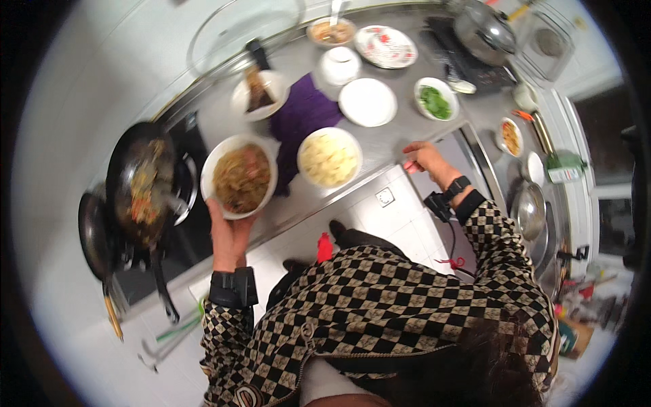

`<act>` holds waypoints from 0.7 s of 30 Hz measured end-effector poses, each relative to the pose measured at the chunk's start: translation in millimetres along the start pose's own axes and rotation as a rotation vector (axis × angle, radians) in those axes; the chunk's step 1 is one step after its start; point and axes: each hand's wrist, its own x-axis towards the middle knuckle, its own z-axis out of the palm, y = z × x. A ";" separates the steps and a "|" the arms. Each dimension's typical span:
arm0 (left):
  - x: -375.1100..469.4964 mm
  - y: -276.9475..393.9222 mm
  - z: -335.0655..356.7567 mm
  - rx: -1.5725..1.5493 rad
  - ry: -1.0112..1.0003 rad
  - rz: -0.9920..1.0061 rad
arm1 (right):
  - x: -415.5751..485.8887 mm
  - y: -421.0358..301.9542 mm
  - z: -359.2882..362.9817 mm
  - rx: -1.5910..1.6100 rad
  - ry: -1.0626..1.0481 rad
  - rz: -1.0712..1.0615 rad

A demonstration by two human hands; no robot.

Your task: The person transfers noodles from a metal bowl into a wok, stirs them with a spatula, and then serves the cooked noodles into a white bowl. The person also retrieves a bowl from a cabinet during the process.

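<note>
My left hand (229, 234) grips the lower side of a white bowl (206, 175) filled with brownish cooked food (243, 178), perhaps noodles or shredded vegetables. The bowl is near the front of the steel counter (300, 211), beside the stove. To its right stands a white bowl of pale yellow chopped pieces (329, 157), partly over a purple cloth (307, 107). My right hand (424, 156) hangs near the counter's front edge with loosely bent fingers and nothing in it. A black wok (114, 173) with stir-fried food (145, 203) sits on the stove at the left.
A second pan (91, 234) leans beside the wok. Behind are a bowl holding a brush-like utensil (257, 91), a white plate (367, 102), a flowered plate (386, 48) and a bowl of greens (436, 102). A lidded pot (483, 33) and green bottle (564, 165) stand rightward.
</note>
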 end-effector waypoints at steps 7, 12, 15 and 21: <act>25.8 4.2 -65.9 0.049 0.277 0.023 | 2.7 87.0 -53.9 0.360 0.099 0.124; 43.4 11.2 -73.0 0.107 0.392 -0.075 | 25.4 140.1 -153.5 0.749 0.457 -0.022; 42.9 19.4 -64.5 0.247 0.430 -0.126 | 40.7 155.6 -217.4 1.045 0.666 -0.051; 23.3 26.2 -39.7 0.484 0.534 -0.290 | 73.4 168.7 -280.3 1.385 0.759 -0.260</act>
